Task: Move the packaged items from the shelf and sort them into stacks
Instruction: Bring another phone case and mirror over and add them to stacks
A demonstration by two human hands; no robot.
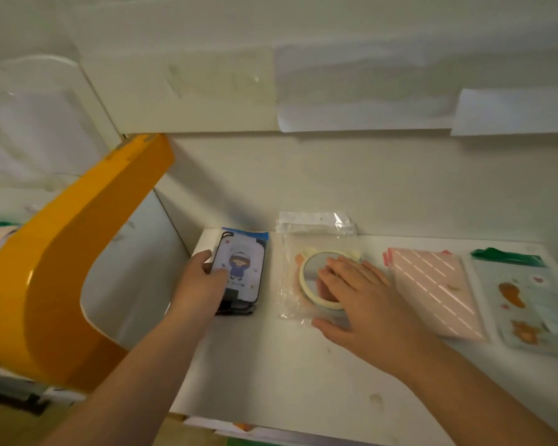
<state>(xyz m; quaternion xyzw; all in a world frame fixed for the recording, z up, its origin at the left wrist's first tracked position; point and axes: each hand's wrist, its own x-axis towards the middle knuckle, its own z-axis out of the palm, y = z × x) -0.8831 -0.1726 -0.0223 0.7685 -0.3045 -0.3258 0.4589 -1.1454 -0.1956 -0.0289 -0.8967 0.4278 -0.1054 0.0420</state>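
Four packaged items in a row across a white shelf (271,365), matte and lightly scuffed, below a pale back wall. Leftmost: a stack of phone cases (240,273), glossy, rectangular with rounded corners, black-edged, topped by a cartoon figure in blue on a pale ground, with a strip of blue at the far end. Left hand (203,284) clamped on that stack, thumb curled over the printed face, fingers wrapped round the left edge. Just to the right, apart from the stack: a clear crinkly plastic bag (316,239) with a folded header, holding a round mirror (313,275) rimmed in pale yellow with small ear-like bumps at the top. Right hand (358,300) flat on the bag, fingers straight and slightly spread over the mirror's disc, thumb out along the near edge of the bag. Further right, just beside the hand: a flat pink packet (435,291), smooth, crossed by thin diagonal white stripes. Last in the row, near the shelf's right end: a pale mint packet (525,304) with orange-brown cartoon prints and a dark green strip at its far end. At left, beside the shelf: a broad curved orange panel (45,284), glossy and hard, sweeping up to the underside of a white upper shelf (190,91).
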